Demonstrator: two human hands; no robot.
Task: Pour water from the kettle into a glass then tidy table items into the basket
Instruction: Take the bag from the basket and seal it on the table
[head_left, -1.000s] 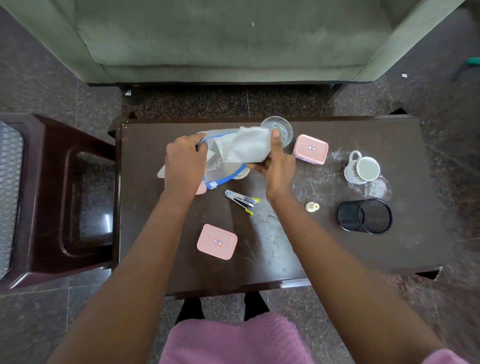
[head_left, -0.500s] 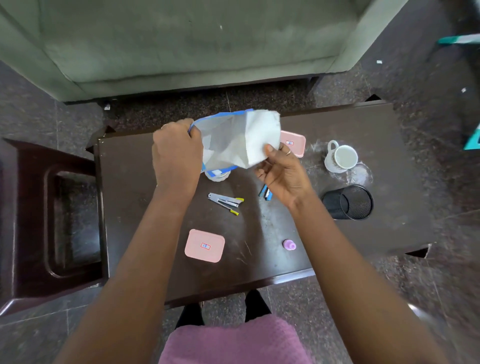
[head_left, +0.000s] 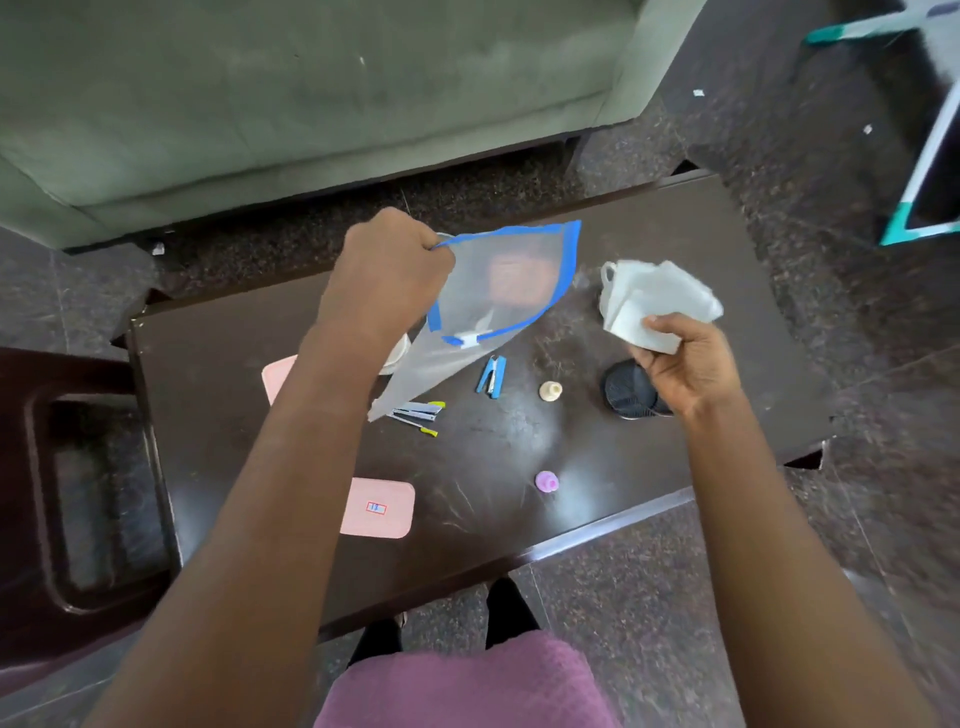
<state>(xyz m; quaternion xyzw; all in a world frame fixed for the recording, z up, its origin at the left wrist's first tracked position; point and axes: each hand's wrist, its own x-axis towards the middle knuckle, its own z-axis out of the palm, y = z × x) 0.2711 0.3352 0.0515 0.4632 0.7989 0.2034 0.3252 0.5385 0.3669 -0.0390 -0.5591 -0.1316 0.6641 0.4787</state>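
Note:
My left hand (head_left: 387, 270) grips the top edge of a clear mesh pouch with blue trim (head_left: 498, 291), which hangs tilted above the dark wooden table (head_left: 498, 452). To the right, my right hand (head_left: 680, 364) is closed on a folded white cloth (head_left: 654, 301), held above the table and apart from the pouch. A black mesh pen holder (head_left: 628, 392) lies on its side under the right hand. The mug's handle peeks out behind the cloth. No kettle or glass shows.
On the table lie a blue stapler (head_left: 491, 376), a grey stapler with yellow tips (head_left: 418, 413), a cream cap (head_left: 549, 391), a purple cap (head_left: 546, 481) and two pink boxes (head_left: 378, 508). A green sofa (head_left: 311, 93) stands behind, a dark chair (head_left: 67, 499) at left.
My right hand has pulled the white cloth away from the pouch and carried it right. The left hand has kept the pouch raised. The view has shifted, and the staplers and caps now show.

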